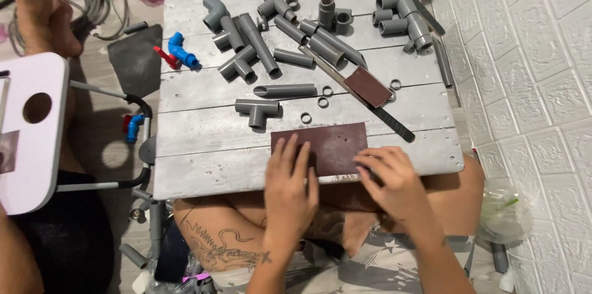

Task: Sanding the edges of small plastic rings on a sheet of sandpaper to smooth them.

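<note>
A dark brown sheet of sandpaper (330,144) lies flat at the near edge of a low grey wooden table (203,146). My left hand (290,186) rests flat on the sheet's left end, fingers spread. My right hand (388,177) is curled over the sheet's right corner, fingertips pressing down; whether something small sits under them is hidden. A grey tee pipe fitting (256,109) lies just beyond the sheet, with a cut grey pipe piece (285,90) behind it.
Many grey pipes and fittings (277,28) cover the far half of the table, with a hacksaw blade (376,109), a small sandpaper block (368,86) and several rings. Blue and red fittings (179,52) lie at the left. A white tiled wall (530,84) stands right; another person's feet (40,10) are at far left.
</note>
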